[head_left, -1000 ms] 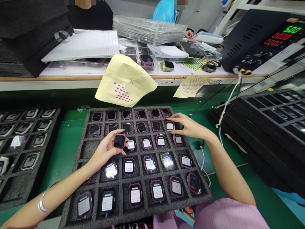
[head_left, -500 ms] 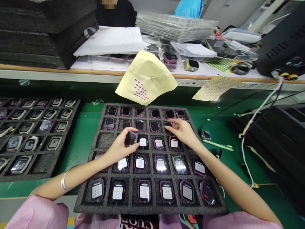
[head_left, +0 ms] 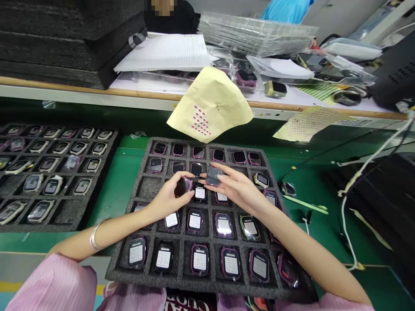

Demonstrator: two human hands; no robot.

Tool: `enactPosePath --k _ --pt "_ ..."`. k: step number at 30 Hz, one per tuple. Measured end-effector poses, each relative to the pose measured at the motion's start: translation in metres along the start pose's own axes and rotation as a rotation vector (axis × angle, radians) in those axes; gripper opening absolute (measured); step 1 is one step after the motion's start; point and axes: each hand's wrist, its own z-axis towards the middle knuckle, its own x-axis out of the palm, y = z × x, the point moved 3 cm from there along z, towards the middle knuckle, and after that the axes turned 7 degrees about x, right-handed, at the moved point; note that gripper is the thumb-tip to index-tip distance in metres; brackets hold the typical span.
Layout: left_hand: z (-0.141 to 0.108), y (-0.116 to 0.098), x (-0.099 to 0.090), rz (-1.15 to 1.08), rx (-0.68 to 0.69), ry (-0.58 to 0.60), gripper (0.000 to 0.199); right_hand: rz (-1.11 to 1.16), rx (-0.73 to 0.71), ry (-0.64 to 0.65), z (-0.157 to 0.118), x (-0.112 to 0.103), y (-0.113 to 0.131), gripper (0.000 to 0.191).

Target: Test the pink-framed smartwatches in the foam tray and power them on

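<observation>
My left hand (head_left: 170, 194) is closed round a purple-edged smartwatch (head_left: 183, 186) with a dark screen, held over the middle of the tray. Close beside it, my right hand (head_left: 235, 183) grips a second watch (head_left: 213, 176) between thumb and fingers, its grey screen turned up. Under both hands lies a black foam tray (head_left: 147, 276) divided into square compartments. Most of them hold a watch body without a strap. The front rows have lit screens with white grids, such as this purple watch (head_left: 199, 260); the back rows are dark. My right hand hides some middle compartments.
At left lies another foam tray (head_left: 78, 211) of watches. A shelf (head_left: 142, 93) above carries stacked black foam (head_left: 48, 52), papers (head_left: 168, 54) and clear plastic trays (head_left: 253, 34). Yellow sticker sheets (head_left: 210, 103) hang from its edge. Cables (head_left: 345, 203) and a green stick-like tool (head_left: 306, 204) lie right.
My right hand has lifted a watch from the second row's right side and brought it left, next to my left hand. The left hand keeps its watch. The view has shifted slightly.
</observation>
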Motion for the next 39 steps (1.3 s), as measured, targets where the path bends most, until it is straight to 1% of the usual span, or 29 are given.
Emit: enactPosePath --k 3,6,11,17,20,23,28,32,36,39 --pt "0.001 0.0 0.0 0.018 0.031 -0.003 0.036 -0.016 0.002 0.03 0.0 -0.002 -0.001 0.049" --pt "0.001 0.0 0.0 0.002 0.031 0.012 0.037 -0.107 -0.009 0.048 0.0 -0.003 0.0 0.046" --pt "0.001 0.0 0.0 -0.008 0.024 0.036 0.038 -0.263 -0.061 0.009 -0.001 -0.007 0.001 0.036" --pt "0.0 0.0 0.001 -0.014 0.047 0.043 0.038 -0.227 -0.074 0.121 -0.007 -0.003 0.001 0.044" --pt "0.0 -0.001 0.002 -0.017 0.034 0.048 0.038 -0.218 -0.074 0.146 -0.009 -0.003 0.0 0.045" --pt "-0.001 -0.004 0.002 0.009 0.037 0.052 0.037 -0.217 -0.065 0.148 -0.009 -0.003 -0.001 0.043" --pt "-0.002 -0.008 0.003 0.059 0.028 0.13 0.031 -0.23 -0.047 0.138 -0.011 0.001 -0.001 0.04" --pt "-0.001 -0.008 0.0 0.062 0.053 0.086 0.031 -0.238 -0.046 0.098 -0.01 0.002 -0.001 0.04" --pt "-0.001 -0.006 0.001 0.07 0.039 0.113 0.029 -0.247 -0.039 0.062 -0.01 0.0 0.0 0.041" --pt "0.0 -0.006 0.0 0.062 0.062 0.084 0.031 -0.256 -0.04 0.058 -0.011 0.001 0.0 0.041"
